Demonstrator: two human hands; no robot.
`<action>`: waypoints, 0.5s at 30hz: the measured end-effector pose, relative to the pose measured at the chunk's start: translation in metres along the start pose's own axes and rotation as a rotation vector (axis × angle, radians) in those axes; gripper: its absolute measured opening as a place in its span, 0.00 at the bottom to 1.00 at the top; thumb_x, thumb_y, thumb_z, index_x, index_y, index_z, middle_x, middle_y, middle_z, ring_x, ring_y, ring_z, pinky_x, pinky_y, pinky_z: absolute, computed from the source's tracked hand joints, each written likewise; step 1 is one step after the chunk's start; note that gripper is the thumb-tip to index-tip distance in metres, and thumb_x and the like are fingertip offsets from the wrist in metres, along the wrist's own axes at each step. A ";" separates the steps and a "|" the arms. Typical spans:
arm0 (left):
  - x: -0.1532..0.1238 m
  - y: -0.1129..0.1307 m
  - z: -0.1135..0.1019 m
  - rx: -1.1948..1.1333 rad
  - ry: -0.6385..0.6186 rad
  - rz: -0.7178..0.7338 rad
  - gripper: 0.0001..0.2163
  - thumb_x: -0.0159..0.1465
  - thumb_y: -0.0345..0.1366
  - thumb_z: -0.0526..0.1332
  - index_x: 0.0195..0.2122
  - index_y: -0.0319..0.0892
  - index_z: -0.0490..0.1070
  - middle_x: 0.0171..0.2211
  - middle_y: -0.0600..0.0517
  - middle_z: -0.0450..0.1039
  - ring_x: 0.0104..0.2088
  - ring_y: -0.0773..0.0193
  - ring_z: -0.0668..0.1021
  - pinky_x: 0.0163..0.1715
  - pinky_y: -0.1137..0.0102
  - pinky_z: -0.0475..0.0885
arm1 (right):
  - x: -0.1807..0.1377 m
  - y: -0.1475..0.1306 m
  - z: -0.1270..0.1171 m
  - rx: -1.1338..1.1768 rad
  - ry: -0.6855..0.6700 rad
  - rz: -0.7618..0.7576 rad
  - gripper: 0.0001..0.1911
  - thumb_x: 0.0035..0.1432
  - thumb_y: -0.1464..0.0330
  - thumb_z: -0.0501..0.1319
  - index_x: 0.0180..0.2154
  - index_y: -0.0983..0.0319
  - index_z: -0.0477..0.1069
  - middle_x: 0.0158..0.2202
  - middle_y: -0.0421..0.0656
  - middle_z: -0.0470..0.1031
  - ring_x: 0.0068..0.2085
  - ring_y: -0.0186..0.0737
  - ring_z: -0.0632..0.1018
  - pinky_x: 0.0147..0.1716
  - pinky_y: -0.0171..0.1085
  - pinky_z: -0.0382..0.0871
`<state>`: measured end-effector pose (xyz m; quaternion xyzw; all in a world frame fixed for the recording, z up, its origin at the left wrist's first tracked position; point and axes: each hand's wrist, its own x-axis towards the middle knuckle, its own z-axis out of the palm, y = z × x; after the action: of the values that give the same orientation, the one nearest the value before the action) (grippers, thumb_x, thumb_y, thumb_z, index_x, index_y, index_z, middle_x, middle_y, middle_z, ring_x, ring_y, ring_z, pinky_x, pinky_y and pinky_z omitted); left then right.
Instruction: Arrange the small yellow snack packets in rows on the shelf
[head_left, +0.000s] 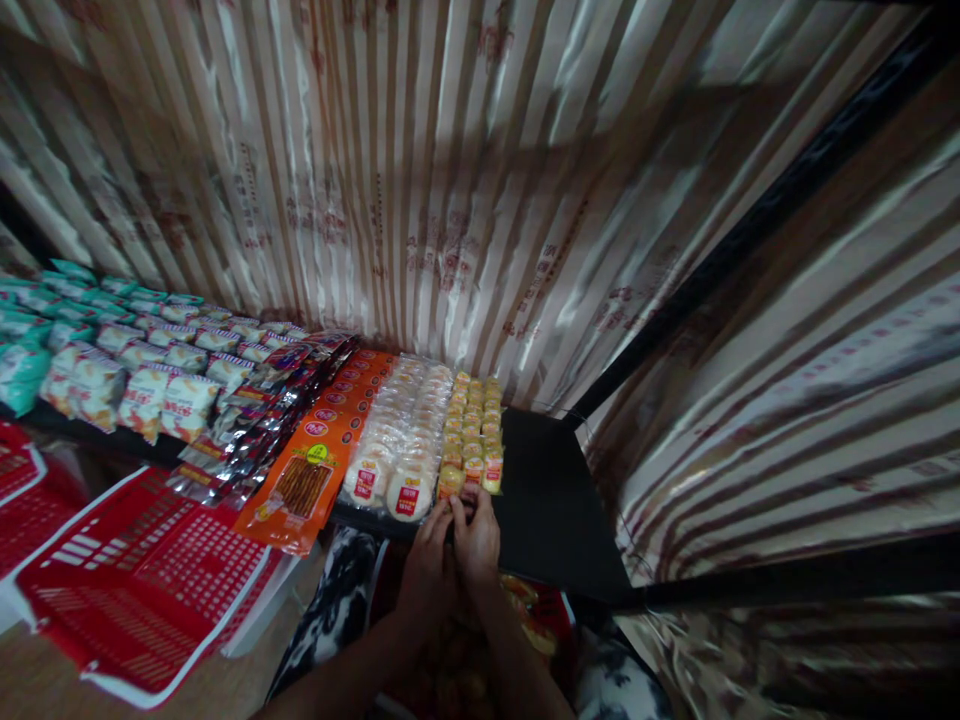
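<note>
Small yellow packs (472, 425) stand in rows on the black shelf (551, 490), running from its front edge back toward the striped sheeting (420, 200); at their near end the left hand (430, 550) and right hand (478, 530) come close together, fingers bent, each grip narrow, though whether either holds a pack I cannot tell; just left lie clear-wrapped round white crackers (409, 420), then orange packets (307, 470), dark shiny packs (259, 425) and white bags (180, 395), with a red basket (172, 560) below
</note>
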<state>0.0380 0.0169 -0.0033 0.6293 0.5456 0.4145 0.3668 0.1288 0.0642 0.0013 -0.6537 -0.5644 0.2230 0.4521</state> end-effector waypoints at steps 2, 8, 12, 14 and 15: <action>-0.001 -0.005 0.003 0.002 0.032 0.016 0.21 0.61 0.30 0.46 0.56 0.35 0.61 0.59 0.41 0.57 0.59 0.59 0.62 0.59 0.57 0.57 | -0.001 0.006 0.002 -0.009 0.035 -0.066 0.14 0.56 0.58 0.51 0.37 0.61 0.66 0.36 0.47 0.73 0.33 0.40 0.75 0.35 0.40 0.71; -0.003 -0.009 0.005 0.118 0.024 0.055 0.20 0.62 0.29 0.46 0.54 0.36 0.63 0.58 0.40 0.59 0.59 0.58 0.63 0.58 0.56 0.60 | -0.006 0.026 0.005 -0.122 0.121 -0.255 0.16 0.59 0.62 0.49 0.39 0.61 0.72 0.41 0.49 0.72 0.44 0.42 0.73 0.45 0.43 0.69; -0.001 -0.005 0.004 0.181 0.034 0.065 0.21 0.62 0.29 0.44 0.55 0.35 0.62 0.58 0.40 0.60 0.58 0.59 0.63 0.58 0.58 0.61 | -0.010 0.037 0.003 -0.151 0.043 -0.287 0.20 0.60 0.63 0.46 0.45 0.61 0.71 0.42 0.48 0.73 0.44 0.39 0.74 0.44 0.39 0.70; 0.001 -0.003 0.004 0.202 0.047 0.080 0.21 0.62 0.29 0.44 0.55 0.35 0.62 0.57 0.41 0.61 0.58 0.60 0.64 0.57 0.58 0.61 | -0.011 0.040 0.003 -0.151 0.008 -0.296 0.20 0.61 0.63 0.46 0.47 0.60 0.71 0.41 0.47 0.74 0.43 0.38 0.75 0.43 0.37 0.70; 0.001 -0.002 0.004 0.212 0.050 0.087 0.21 0.62 0.29 0.44 0.55 0.36 0.62 0.57 0.41 0.62 0.58 0.60 0.64 0.57 0.58 0.61 | -0.011 0.041 0.003 -0.150 -0.001 -0.299 0.20 0.61 0.63 0.45 0.48 0.60 0.71 0.41 0.46 0.74 0.43 0.38 0.75 0.42 0.36 0.70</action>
<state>0.0412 0.0185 -0.0069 0.6770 0.5674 0.3859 0.2661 0.1454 0.0571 -0.0377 -0.5943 -0.6706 0.1111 0.4299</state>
